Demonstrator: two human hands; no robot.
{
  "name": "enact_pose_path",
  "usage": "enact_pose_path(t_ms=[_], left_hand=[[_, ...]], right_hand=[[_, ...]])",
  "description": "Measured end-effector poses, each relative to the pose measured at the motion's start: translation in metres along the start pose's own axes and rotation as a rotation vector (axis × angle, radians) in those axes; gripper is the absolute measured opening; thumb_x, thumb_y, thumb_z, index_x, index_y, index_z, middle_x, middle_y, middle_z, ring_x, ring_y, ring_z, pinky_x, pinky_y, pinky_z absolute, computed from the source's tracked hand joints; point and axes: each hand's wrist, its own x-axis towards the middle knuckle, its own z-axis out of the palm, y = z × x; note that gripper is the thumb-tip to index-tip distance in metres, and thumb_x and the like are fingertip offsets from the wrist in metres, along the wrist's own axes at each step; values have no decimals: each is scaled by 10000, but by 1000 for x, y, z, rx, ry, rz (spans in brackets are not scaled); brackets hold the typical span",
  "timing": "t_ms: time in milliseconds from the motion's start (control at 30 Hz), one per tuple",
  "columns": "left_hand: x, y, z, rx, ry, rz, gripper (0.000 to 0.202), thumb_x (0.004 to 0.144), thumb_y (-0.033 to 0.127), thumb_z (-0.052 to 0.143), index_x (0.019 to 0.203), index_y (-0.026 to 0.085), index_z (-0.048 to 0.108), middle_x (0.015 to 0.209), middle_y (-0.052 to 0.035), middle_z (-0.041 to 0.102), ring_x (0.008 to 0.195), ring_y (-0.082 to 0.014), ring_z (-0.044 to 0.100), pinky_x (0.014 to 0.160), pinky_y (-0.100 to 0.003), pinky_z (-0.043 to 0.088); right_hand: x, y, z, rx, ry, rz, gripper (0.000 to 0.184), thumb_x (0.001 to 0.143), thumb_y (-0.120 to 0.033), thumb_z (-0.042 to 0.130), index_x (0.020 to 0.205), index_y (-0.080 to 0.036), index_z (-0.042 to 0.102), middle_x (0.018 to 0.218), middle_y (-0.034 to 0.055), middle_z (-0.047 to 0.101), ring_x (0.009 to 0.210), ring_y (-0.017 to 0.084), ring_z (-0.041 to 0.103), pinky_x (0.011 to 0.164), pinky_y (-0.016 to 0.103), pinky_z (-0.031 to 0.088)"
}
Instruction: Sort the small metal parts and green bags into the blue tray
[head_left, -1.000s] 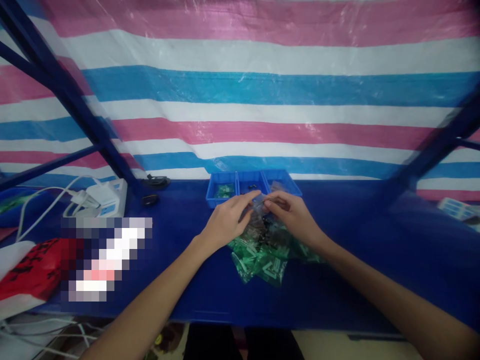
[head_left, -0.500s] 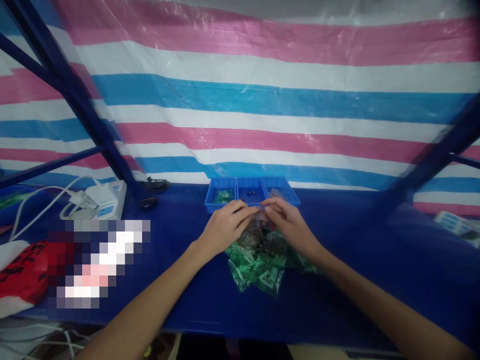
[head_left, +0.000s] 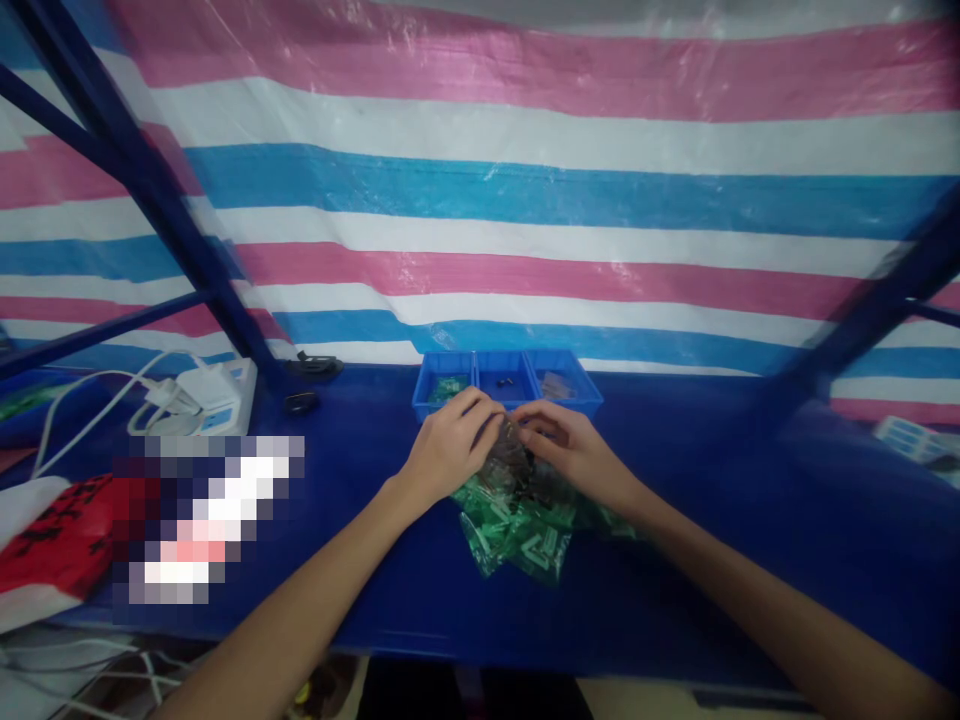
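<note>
A pile of small green plastic packets (head_left: 525,525) lies on the blue table (head_left: 712,520) in front of me. My left hand (head_left: 450,445) and my right hand (head_left: 566,445) meet just above the pile's far edge. Both have their fingers curled and pinched on a small clear packet with dark parts (head_left: 511,448) held between them. Right behind the hands stands a blue tray (head_left: 506,385) with three compartments. The left one holds green packets, the middle one a few dark bits, the right one some greyish pieces.
A white power strip with cables (head_left: 202,398) sits at the left, with a dark small object (head_left: 300,403) near it. A red and white bag (head_left: 52,545) lies at the left edge. Blue frame bars (head_left: 150,190) slant up on both sides before a striped tarp.
Both hands have dropped slightly toward the pile and drawn closer together, with the fingers curled more tightly around the clear packet. The view shifted a little.
</note>
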Motion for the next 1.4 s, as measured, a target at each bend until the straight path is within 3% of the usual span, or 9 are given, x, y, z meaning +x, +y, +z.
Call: enact_pose_path(t_ms=[133,267,367,500,767,967,1133,1267,1400], left_hand=[[1,1,0,18,-8,-30,191,1040,258,416,1057,173,587,1041,-84,598,955,-193,615,818,-330,531],[0,2,-1,-17,-100,-37,189,1050,267,390,1054,176,556,984,-60,625,877,-181,635,768,-318,525],[-1,3,-1,-41,-140,-46,205,1033,273,442,1203,189,520,1006,-49,660,858,-179,661,740,-310,538],[-2,3,1,-29,-158,-18,464,967,226,547,1408,240,404,1165,-62,641,892,-177,673,731,-299,560],[-2,-1,3,5,-131,37,278,1007,215,493,1282,225,535,1133,-58,625,938,-178,657,763,-301,559],[-3,-3,3,15,-76,46,199,1041,251,452,1153,189,605,1054,-60,631,945,-171,648,829,-309,552],[-3,-3,2,18,-73,19,196,1040,243,449,1106,177,622,1020,-57,640,898,-161,654,796,-295,553],[-3,-2,3,6,-62,24,197,1041,261,453,1082,179,627,999,-51,656,881,-159,660,789,-297,554],[-4,-2,5,-24,-55,12,187,1022,271,493,1158,181,585,992,-49,678,856,-165,676,747,-295,560]], right_hand=[[-2,-3,2,48,-19,-8,266,934,-426,600,1107,-228,643,934,46,696,829,186,659,658,297,529],[-2,3,5,-15,40,-9,208,935,-392,603,1031,-216,661,897,43,707,809,187,663,636,294,518],[0,8,2,-53,54,-30,185,944,-382,588,951,-215,668,760,15,682,698,173,638,621,300,501],[2,9,-2,-10,94,-14,207,942,-405,592,899,-211,647,712,4,658,644,162,609,583,285,473],[1,3,0,45,79,27,282,949,-441,585,813,-195,613,665,-7,622,614,142,585,581,268,445],[1,7,3,61,116,68,317,927,-460,606,1137,-224,584,934,43,685,804,198,683,551,268,485],[-2,4,4,-46,45,21,311,952,-481,554,1082,-211,640,903,53,687,799,197,663,598,287,508],[-3,6,5,-234,142,-74,229,919,-396,624,1043,-206,659,967,56,691,844,192,647,661,291,493],[-2,7,5,-289,149,-109,163,943,-341,587,953,-207,678,835,18,675,749,168,609,653,286,449]])
